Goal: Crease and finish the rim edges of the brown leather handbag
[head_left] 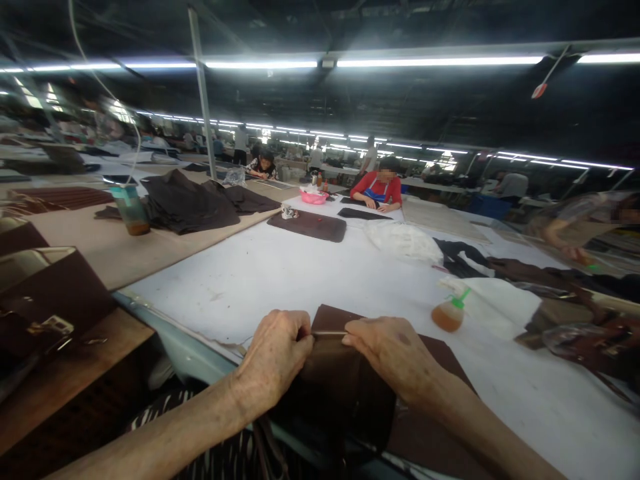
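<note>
At the table's near edge, my left hand [277, 353] and my right hand [393, 350] pinch the top edge of a dark brown leather bag piece [335, 380]. Their thumbs and fingertips are close together, one hand on each side of a pale strip along that edge. The lower part of the piece hangs toward my lap in shadow, so its full shape is hard to make out. Flat brown leather panels [435, 433] lie under and beside it on the white tabletop [240, 267]. Right of my hands stands a squeeze bottle [449, 315] with amber liquid and a green nozzle.
Brown bags with metal clasps [50, 300] sit on a box at left. Dark cloth [185, 200] and a teal-topped container [129, 208] lie beyond. A brown panel [307, 225], a pink basin [313, 196] and white cloth [400, 240] are ahead. A person in red [377, 190] works opposite.
</note>
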`<state>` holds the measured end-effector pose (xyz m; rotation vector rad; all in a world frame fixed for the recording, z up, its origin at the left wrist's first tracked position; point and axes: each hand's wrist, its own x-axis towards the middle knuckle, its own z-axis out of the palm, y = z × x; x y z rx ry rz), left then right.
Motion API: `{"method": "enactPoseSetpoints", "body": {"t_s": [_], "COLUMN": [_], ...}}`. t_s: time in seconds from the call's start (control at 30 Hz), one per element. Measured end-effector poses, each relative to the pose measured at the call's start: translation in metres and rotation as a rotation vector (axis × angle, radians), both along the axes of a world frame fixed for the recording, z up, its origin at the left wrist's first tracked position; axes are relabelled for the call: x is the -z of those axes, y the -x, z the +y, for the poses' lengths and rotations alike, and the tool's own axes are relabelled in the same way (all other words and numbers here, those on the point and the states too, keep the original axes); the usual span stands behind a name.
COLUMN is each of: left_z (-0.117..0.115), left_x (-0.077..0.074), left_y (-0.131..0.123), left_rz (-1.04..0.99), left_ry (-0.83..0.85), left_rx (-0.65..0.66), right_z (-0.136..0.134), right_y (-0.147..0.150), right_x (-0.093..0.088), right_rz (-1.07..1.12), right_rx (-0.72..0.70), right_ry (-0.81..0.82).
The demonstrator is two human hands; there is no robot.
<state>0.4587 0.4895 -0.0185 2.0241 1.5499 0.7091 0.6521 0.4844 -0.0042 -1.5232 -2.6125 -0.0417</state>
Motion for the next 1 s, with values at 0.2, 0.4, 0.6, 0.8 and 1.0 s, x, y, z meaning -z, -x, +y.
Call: {"method": "enactPoseSetpoints", "body": {"t_s": [0.2, 0.4, 0.6, 0.8, 1.0], "left_z": [0.000, -0.003, -0.012, -0.008, -0.007], "left_x": [0.001, 0.005, 0.009, 0.009, 0.007], "left_y": [0.003, 0.009, 0.012, 0.012, 0.012], "left_rz": [-0.026, -0.013, 0.026, -0.030, -0.143], "left_ry": [-0.019, -0.060, -0.138, -0.198, -0.193], "left_rx": [0.005, 0.033, 0.096, 0.208, 0.168], "right_z": [0.000, 0.004, 0.002, 0.002, 0.000], "right_y": [0.030, 0.038, 0.037, 0.039, 0.040], "right_x": [0.008, 0.015, 0.014, 0.017, 0.014], "right_rz": [0.063, 0.064, 0.095, 0.056, -0.008], "right_rx": [-0.087, -0.048, -0.057, -0.048, -0.053], "right_ry": [0.016, -0.034, -0.027, -0.016, -0.026]}}
